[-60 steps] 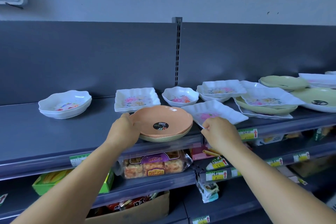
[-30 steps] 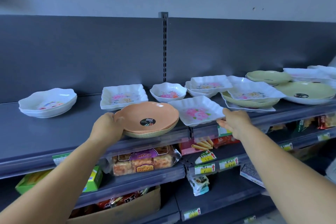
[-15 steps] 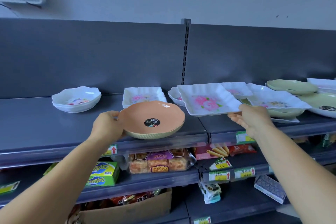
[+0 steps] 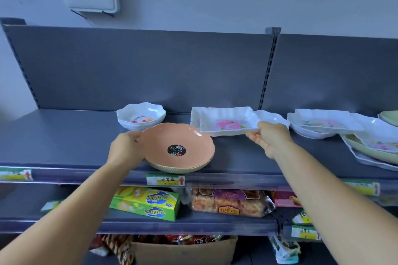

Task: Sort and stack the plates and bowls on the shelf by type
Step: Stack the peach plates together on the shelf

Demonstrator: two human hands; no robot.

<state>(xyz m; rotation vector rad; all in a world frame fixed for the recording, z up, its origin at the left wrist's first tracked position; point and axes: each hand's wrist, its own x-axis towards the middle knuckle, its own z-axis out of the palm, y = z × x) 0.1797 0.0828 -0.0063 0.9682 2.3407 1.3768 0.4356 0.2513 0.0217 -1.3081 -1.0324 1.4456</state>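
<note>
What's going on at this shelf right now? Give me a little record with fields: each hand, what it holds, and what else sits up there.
left hand: grips the rim of the orange plate, top of a small stack at the shelf's front edge
right hand: holds the white square floral plate over another like it
white bowls: stacked, behind the orange plate
far right: mixed white and green dishes
shelf: dark grey

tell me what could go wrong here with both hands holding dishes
The right hand holds the white rectangular floral plate by one end only, so it could tip before settling on the matching plate beneath. The left hand grips the orange plate, stacked on a beige plate at the shelf front edge; a nudge might slide them off.
</note>
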